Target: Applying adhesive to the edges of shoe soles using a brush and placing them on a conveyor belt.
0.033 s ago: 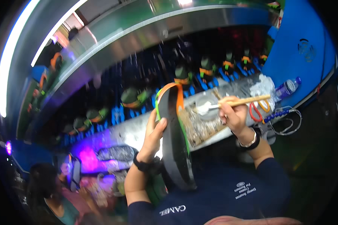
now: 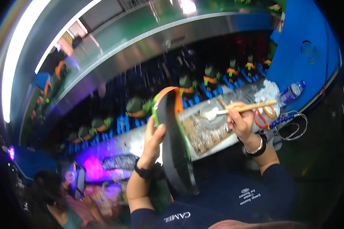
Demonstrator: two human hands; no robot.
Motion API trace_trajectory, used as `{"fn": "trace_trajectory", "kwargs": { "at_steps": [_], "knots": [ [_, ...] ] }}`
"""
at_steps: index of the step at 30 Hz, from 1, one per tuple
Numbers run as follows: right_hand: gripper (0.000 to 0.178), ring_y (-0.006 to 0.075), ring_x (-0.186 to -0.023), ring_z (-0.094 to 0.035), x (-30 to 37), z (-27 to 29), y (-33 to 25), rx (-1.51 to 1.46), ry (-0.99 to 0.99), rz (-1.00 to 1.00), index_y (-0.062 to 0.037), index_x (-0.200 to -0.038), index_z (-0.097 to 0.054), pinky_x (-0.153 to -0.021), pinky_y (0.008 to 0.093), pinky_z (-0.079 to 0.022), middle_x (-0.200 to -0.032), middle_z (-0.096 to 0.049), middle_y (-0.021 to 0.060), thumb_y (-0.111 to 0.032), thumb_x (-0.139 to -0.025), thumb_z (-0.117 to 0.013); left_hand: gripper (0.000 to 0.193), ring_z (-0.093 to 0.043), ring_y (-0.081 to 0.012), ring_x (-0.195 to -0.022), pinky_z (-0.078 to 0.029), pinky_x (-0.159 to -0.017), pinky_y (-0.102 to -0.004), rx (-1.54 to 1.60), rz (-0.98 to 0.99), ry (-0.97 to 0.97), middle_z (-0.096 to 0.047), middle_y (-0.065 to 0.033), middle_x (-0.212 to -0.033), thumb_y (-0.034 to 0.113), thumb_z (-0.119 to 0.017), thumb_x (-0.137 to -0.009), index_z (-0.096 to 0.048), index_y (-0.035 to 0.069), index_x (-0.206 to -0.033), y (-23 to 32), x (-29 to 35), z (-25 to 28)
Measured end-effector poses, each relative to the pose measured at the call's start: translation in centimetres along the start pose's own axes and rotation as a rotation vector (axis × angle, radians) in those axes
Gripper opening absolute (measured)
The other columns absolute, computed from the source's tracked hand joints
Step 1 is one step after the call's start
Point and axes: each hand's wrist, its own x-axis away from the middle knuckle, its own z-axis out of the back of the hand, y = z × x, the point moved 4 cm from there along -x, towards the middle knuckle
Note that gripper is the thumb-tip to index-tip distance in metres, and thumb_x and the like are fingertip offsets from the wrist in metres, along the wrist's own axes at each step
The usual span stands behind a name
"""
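My left hand (image 2: 153,143) is closed on the side of a shoe (image 2: 172,145), its black sole turned toward me and its orange and green upper edge showing at the toe. The shoe stands tilted, with its lower end near my shirt. In my right hand (image 2: 240,121) is a brush (image 2: 256,106) with a pale wooden handle, gripped between thumb and fingers. Its white-coated bristles are over a shallow round dish (image 2: 213,124) holding white paste. Whether they touch the paste I cannot tell. Under the dish lies a cardboard sheet (image 2: 195,137) covered with clear plastic or tape.
Behind the bench (image 2: 141,133), several green and orange shoes (image 2: 135,107) sit on a rack with blue supports. A purple bottle (image 2: 292,91), white cloth (image 2: 269,93) and blue segmented hose (image 2: 283,120) lie to the right. At lower left, a co-worker (image 2: 53,191) handles another shoe (image 2: 79,181).
The view has shifted slightly. The shoe in my left hand has tipped a little to the left at its toe. My right hand keeps the brush over the dish.
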Motion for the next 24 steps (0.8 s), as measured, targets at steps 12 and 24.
{"fn": "trace_trajectory", "kwargs": {
  "at_steps": [12,24],
  "knots": [
    [0.009,0.0053,-0.042,-0.042,2.4,7.4,-1.6,-0.029,0.162,0.083,0.0010,-0.081,-0.054,-0.037,0.0167,-0.033,-0.058,-0.050,0.0031,-0.007,-0.083,-0.051,0.055,-0.055,-0.0145,-0.079,-0.046,-0.075,-0.0276,-0.446,-1.324,0.385,-0.051,-0.0083,-0.098,0.004,-0.070,-0.068,-0.039,0.000,-0.112,22.5,-11.7,-4.6],
    [0.010,0.0056,-0.045,-0.042,2.7,10.6,-0.4,-0.048,0.155,0.001,0.0023,-0.083,-0.054,-0.039,0.0172,-0.033,-0.061,-0.050,0.0037,-0.007,-0.083,-0.052,0.094,-0.057,-0.0308,-0.077,-0.046,-0.070,-0.0358,-1.295,-0.667,0.623,-0.056,-0.0164,-0.081,0.043,-0.074,-0.057,-0.028,-0.005,-0.124,16.9,-16.4,-4.9]
  ]
}}
